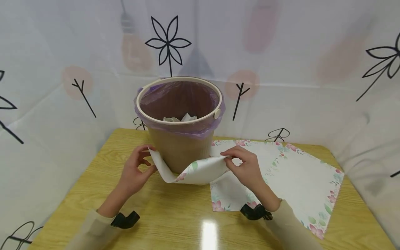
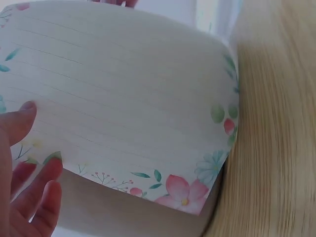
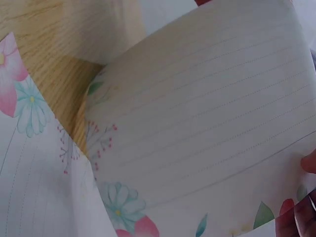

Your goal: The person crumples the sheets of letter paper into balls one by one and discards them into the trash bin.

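Note:
Both hands hold a sheet of lined stationery paper [image 1: 204,171] with a flower border, in front of the bin. The sheet bows down in the middle and its ends rise toward the hands. My left hand [image 1: 135,172] grips the left edge, thumb [image 2: 22,121] on the lined face and fingertips on the other side. My right hand [image 1: 247,167] pinches the right edge between thumb and fingers. In the right wrist view, the lined face [image 3: 207,113] curves across most of the picture, with part of the right hand at the lower right.
A beige bin [image 1: 184,147] with a purple liner [image 1: 200,132] stands at the table's back, crumpled paper [image 1: 189,118] inside. More floral sheets [image 1: 297,180] lie overlapping on the wooden table [image 1: 168,215] to the right. A patterned white cloth [image 1: 281,62] hangs behind.

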Demonstrator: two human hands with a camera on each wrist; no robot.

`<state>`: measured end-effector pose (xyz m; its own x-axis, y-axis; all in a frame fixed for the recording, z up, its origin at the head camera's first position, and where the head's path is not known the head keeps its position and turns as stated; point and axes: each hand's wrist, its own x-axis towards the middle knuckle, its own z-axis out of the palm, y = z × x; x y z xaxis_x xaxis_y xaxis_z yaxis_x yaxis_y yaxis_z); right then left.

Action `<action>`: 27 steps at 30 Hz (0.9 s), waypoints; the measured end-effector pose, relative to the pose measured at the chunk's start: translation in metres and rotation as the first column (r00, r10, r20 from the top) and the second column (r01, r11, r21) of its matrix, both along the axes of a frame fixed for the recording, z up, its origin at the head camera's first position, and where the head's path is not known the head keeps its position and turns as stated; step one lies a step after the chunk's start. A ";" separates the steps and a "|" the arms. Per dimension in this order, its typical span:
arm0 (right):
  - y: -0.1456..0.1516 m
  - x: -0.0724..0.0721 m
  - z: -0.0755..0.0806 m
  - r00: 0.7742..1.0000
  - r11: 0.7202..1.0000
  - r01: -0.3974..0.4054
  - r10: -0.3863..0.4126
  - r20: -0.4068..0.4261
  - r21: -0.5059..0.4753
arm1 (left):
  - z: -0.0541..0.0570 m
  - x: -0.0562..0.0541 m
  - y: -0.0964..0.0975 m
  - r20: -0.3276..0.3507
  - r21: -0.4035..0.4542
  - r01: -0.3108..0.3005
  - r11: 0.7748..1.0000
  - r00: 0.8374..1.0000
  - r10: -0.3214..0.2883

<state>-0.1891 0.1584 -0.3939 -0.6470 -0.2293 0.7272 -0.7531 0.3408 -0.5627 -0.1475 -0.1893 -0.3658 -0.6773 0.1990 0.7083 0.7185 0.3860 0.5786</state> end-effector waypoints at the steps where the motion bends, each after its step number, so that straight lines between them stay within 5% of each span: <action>1: 0.001 0.000 0.001 1.000 1.000 -0.003 0.003 -0.003 -0.008 | 0.001 0.002 0.003 0.007 -0.008 0.017 1.000 1.000 -0.017; 6: 0.003 0.012 0.017 1.000 1.000 0.001 -0.002 -0.023 -0.029 | 0.004 0.007 0.012 0.065 -0.026 0.101 0.995 0.993 -0.099; 10: 0.004 0.026 0.034 0.999 0.999 0.044 -0.044 -0.018 -0.022 | -0.014 -0.004 0.013 0.069 0.004 0.135 0.991 0.988 -0.135; 13: 0.010 0.028 0.034 0.997 0.997 0.070 -0.071 -0.020 -0.017 | -0.030 -0.013 0.014 0.056 0.026 0.153 0.988 0.987 -0.154; 21: 0.020 0.033 0.033 0.996 0.995 0.088 -0.088 -0.006 -0.054 | -0.033 -0.009 0.034 0.054 0.116 0.190 0.975 0.979 -0.197; 27: 0.029 0.036 0.031 0.984 0.982 0.176 -0.175 0.019 -0.073 | -0.036 -0.005 0.050 0.098 0.027 0.211 0.977 0.972 -0.213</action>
<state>-0.1530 0.1871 -0.3628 -0.6813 -0.0574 0.7297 -0.6783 0.4243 -0.5999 -0.1528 -0.1389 -0.4021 -0.6885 0.3347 0.6434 0.7211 0.2213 0.6566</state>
